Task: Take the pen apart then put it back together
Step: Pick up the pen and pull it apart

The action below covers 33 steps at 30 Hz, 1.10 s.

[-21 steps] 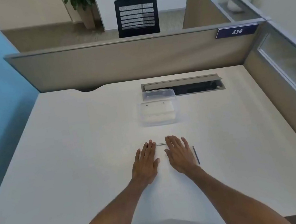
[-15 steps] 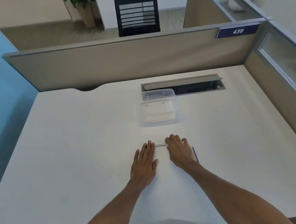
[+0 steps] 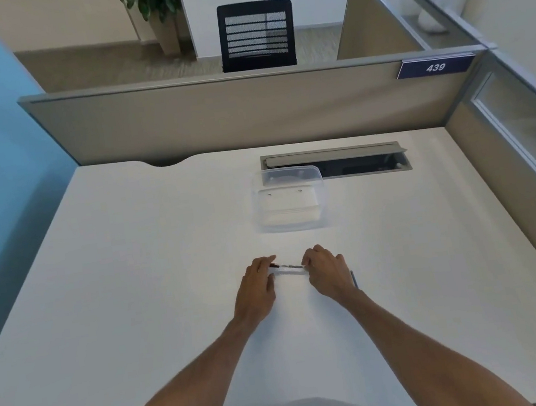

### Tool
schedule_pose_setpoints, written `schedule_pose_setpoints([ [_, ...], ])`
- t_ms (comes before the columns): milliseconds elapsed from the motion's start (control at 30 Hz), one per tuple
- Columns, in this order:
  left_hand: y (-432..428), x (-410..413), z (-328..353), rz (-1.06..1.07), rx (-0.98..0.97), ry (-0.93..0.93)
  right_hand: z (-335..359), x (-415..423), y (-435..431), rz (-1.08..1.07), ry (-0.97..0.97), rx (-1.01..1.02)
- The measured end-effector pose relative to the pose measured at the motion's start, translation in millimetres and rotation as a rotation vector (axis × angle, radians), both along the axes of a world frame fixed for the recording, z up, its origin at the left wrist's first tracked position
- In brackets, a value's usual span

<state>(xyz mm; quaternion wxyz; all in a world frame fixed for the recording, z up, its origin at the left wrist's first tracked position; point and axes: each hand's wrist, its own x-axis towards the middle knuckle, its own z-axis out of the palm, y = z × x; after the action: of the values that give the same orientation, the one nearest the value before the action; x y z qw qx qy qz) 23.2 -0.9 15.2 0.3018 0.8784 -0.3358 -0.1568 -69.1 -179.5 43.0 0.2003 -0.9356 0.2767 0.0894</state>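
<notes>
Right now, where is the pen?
In the head view the pen lies crosswise near the desk's centre, held between the left hand and right hand, nearer than the clear plastic container.

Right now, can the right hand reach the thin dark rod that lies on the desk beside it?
Probably yes. The thin dark rod lies just beside the right hand, nothing between them, but that hand grips the pen.

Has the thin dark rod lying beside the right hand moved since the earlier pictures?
No. The thin dark rod lies on the desk just right of the right hand, at the same angle and place relative to the clear container.
</notes>
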Motion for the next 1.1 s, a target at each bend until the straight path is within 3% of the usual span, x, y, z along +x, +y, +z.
schedule_pose_setpoints([
  [167,-16.9,-3.0,17.0,0.382,-0.235,0.51,0.7,2.8,2.5,-0.275,-0.147,0.529],
  [267,-23.1,-1.6,21.7,0.399,-0.322,0.817,5.0,0.5,4.8,-0.389,-0.157,0.835],
  [367,-26.1,-2.9,26.6,0.384,-0.415,0.977,5.0,0.1,6.2,-0.415,-0.125,0.976],
  [500,-30.8,0.5,26.9,0.446,-0.491,0.998,3.2,-0.7,8.9,-0.497,-0.109,1.159],
  [633,-32.9,6.7,29.4,0.509,-0.525,1.005,2.1,-5.8,8.0,-0.427,0.012,1.31],
  [1100,-32.4,23.9,32.2,0.477,-0.592,1.144,5.1,5.2,2.0,-0.425,0.077,1.567],
])
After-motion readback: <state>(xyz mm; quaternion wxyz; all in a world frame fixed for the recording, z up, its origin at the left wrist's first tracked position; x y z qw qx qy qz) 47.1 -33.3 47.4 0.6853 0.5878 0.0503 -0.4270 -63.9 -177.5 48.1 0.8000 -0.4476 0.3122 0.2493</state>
